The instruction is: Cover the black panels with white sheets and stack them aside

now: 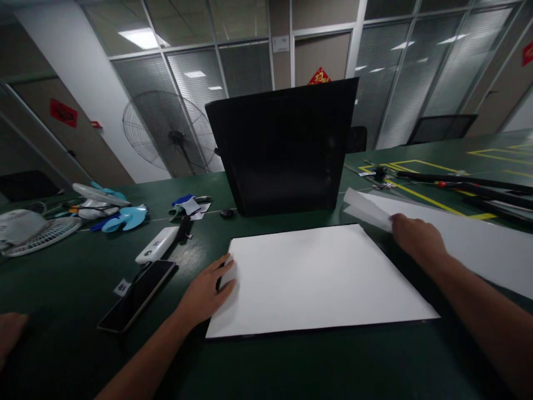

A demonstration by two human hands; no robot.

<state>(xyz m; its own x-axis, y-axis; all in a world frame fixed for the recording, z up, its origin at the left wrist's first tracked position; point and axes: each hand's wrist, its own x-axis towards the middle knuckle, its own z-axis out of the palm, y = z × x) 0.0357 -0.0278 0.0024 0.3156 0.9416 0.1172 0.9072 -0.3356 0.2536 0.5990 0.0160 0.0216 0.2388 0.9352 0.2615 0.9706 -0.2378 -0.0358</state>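
A white sheet [308, 283] lies flat on the green table in front of me, with a thin dark border under its edges. My left hand [210, 291] rests on its left edge, fingers spread. Off to the right, my right hand [418, 236] pinches the near-left part of another large white sheet of paper [495, 239]. That sheet's far-left corner is lifted and curled, while the rest reaches out of view to the right. Behind the flat sheet stands a large black panel [283, 150], leaning slightly.
Left of my arm are a smartphone [139, 294], a white power bank [157, 245] and a small black mouse [227, 213]. Farther left lies a light-blue and white fan-like item [125, 218]. Black rods [478, 180] lie at right. Another person's hand [11, 333] shows at the left edge.
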